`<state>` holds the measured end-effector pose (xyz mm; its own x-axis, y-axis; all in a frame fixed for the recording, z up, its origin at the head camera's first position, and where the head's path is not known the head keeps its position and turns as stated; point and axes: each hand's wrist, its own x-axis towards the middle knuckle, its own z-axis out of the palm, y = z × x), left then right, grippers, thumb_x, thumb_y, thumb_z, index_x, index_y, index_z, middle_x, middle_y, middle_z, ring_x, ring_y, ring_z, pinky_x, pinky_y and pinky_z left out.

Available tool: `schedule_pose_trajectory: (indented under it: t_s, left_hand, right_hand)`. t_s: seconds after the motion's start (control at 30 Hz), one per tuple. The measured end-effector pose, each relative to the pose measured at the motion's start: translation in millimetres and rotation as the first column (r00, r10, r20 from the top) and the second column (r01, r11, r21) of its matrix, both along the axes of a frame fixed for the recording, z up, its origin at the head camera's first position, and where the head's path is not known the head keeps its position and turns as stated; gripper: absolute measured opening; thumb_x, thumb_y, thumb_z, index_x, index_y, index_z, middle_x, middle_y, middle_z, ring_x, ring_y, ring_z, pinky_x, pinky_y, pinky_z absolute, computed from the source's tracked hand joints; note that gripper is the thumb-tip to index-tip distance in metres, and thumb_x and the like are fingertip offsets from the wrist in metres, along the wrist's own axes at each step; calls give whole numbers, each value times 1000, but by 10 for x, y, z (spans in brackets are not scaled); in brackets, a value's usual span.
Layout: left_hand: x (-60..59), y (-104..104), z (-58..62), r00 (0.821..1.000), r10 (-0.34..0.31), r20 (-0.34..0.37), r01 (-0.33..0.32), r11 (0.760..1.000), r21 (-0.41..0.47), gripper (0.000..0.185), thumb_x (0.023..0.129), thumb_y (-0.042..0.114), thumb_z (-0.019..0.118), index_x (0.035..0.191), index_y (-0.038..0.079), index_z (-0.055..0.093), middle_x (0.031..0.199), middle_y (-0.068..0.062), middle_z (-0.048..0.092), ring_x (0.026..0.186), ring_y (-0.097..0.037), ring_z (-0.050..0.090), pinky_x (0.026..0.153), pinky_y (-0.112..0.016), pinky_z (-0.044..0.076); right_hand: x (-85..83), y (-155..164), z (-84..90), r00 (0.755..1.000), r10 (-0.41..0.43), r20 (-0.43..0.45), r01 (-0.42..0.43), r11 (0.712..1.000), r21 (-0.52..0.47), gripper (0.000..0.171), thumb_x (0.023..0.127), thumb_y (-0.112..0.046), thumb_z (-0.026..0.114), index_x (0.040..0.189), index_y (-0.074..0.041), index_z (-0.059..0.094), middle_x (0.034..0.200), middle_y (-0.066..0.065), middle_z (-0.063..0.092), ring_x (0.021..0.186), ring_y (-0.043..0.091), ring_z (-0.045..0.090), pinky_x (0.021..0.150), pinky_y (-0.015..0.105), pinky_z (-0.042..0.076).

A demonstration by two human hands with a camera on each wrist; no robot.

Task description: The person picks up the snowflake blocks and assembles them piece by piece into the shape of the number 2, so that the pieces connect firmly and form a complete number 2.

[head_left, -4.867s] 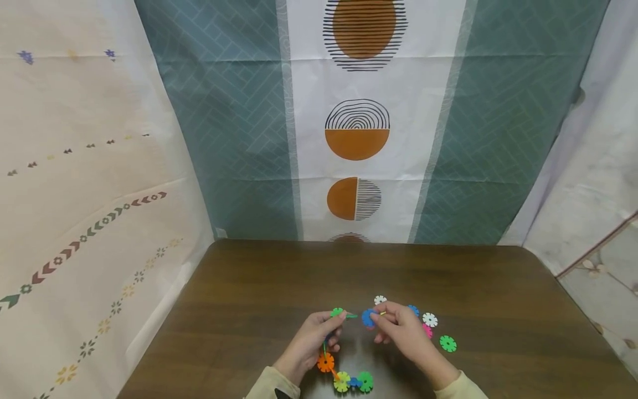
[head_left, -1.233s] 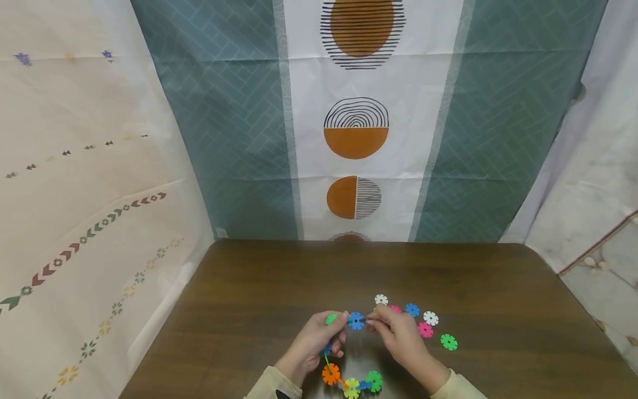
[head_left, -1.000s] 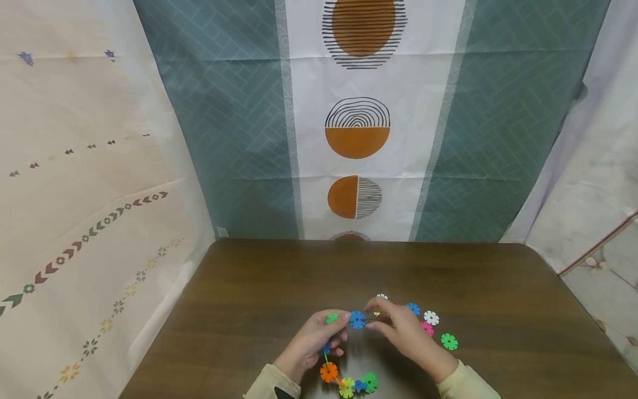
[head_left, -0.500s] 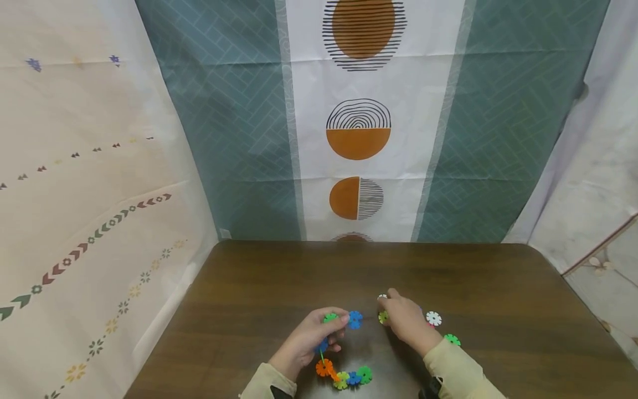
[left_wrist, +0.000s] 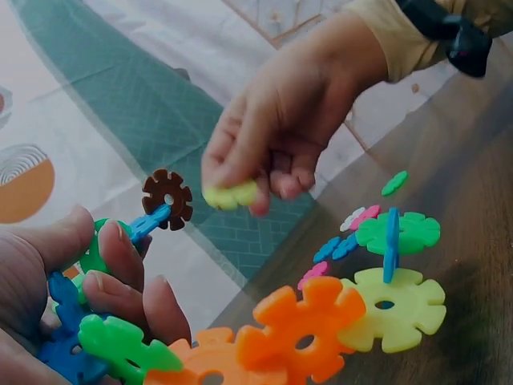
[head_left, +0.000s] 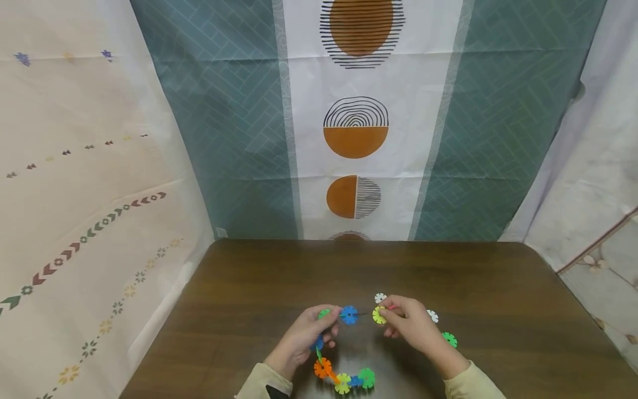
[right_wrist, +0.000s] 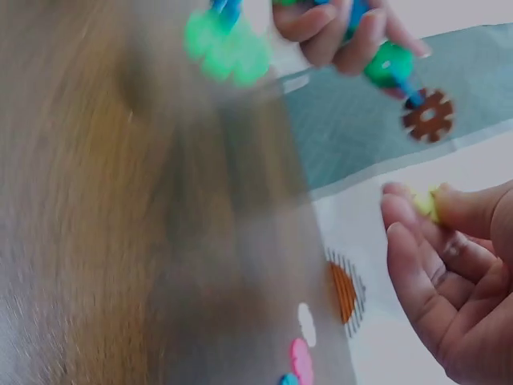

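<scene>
The person's left hand [head_left: 304, 341] is lifted a little above the brown table [head_left: 249, 310]. Its fingers [left_wrist: 120, 257] are curled round one end of a chain of flower-shaped plastic discs [head_left: 344, 379]. The top end of the chain sticks out from the fingers and ends in a blue disc [head_left: 349, 315]. In the left wrist view that same end disc looks brown [left_wrist: 167, 195]. The rest of the chain bends down and toward the person, with an orange disc [head_left: 322, 367], a yellow-green disc [head_left: 342, 383] and a green disc [head_left: 366, 378] low by the table.

The right hand [head_left: 411, 326] is held up beside the left one, with a gap between them. Its thumb and fingers are pinched on a loose yellow disc [head_left: 379, 315]. The left wrist view shows the yellow disc [left_wrist: 230, 194] near the chain's end disc but not touching it.

More loose discs lie flat on the table around the right hand. One white disc [head_left: 380, 298] lies past the hand, another white disc [head_left: 432, 316] lies to its right, and a green disc [head_left: 449, 339] lies farther right. There is no box or bowl; the discs sit on the bare wood. Patterned cloths [head_left: 356, 127] hang behind the table.
</scene>
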<state>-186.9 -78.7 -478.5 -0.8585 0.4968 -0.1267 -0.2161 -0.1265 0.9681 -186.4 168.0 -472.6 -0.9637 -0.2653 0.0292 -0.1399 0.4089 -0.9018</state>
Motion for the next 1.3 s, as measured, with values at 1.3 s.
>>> schedule_pose_trajectory:
  t_s: [1.3]
  left_hand:
    - [64, 124, -101, 999, -8, 40, 9, 999, -33, 36, 86, 32, 55, 101, 0, 56, 59, 1, 48, 40, -6, 36, 42, -22, 45]
  right_hand:
    - [186, -177, 280, 999, 22, 38, -14, 983, -182, 14, 88, -4, 52, 94, 8, 55, 67, 20, 61, 52, 29, 59, 50, 39, 50]
